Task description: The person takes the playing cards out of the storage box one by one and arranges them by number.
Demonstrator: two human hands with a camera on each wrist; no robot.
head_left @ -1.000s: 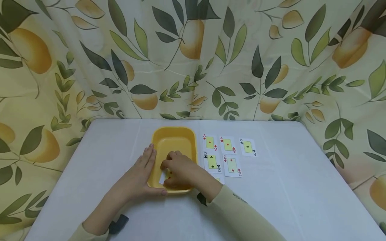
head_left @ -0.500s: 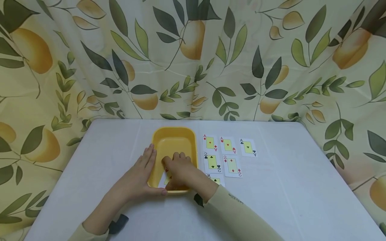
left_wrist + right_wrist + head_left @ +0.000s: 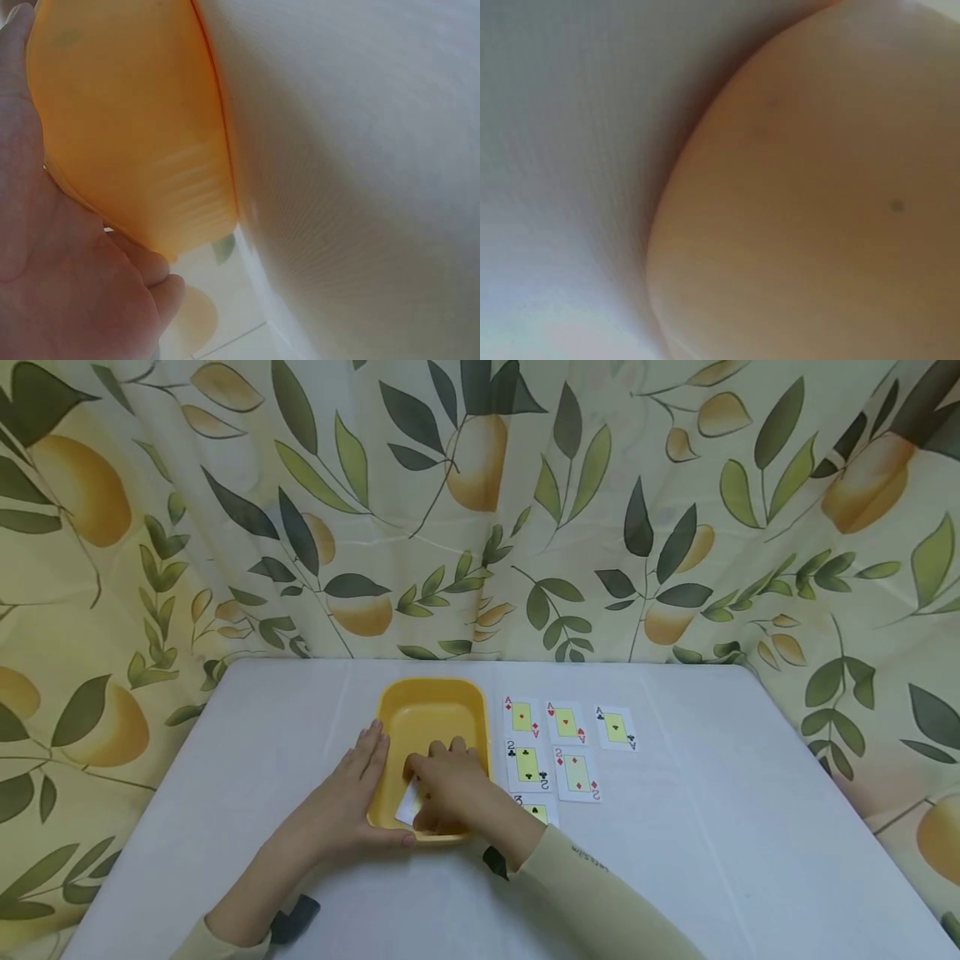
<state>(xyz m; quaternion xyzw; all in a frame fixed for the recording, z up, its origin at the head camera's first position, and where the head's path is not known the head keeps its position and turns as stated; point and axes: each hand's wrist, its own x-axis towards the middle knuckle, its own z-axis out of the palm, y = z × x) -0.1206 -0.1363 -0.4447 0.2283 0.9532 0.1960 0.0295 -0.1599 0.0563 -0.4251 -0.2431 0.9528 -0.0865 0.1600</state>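
Observation:
A yellow plastic tray (image 3: 431, 718) sits on the white-covered table. My left hand (image 3: 345, 802) rests along its left side with straight fingers, the thumb stretched along the near rim; in the left wrist view the fingers lie against the tray's outer wall (image 3: 135, 112). My right hand (image 3: 453, 789) reaches into the near end of the tray. Its thumb and bent index finger pinch a playing card (image 3: 407, 806), which lies tilted there and is mostly hidden under the hand. Other fingers stay bent above it.
Face-up cards lie in rows right of the tray: the ace of diamonds (image 3: 521, 717), ace of hearts (image 3: 564, 722), ace of clubs (image 3: 617, 728), two of clubs (image 3: 528, 766), two of diamonds (image 3: 577, 774) and a black three (image 3: 536, 810), partly behind the right forearm. A fruit-patterned curtain (image 3: 450, 560) hangs behind.
My right hand has shifted slightly right inside the tray, and the card under it has turned a little. The black three shows more from behind the forearm. My left hand stays put.

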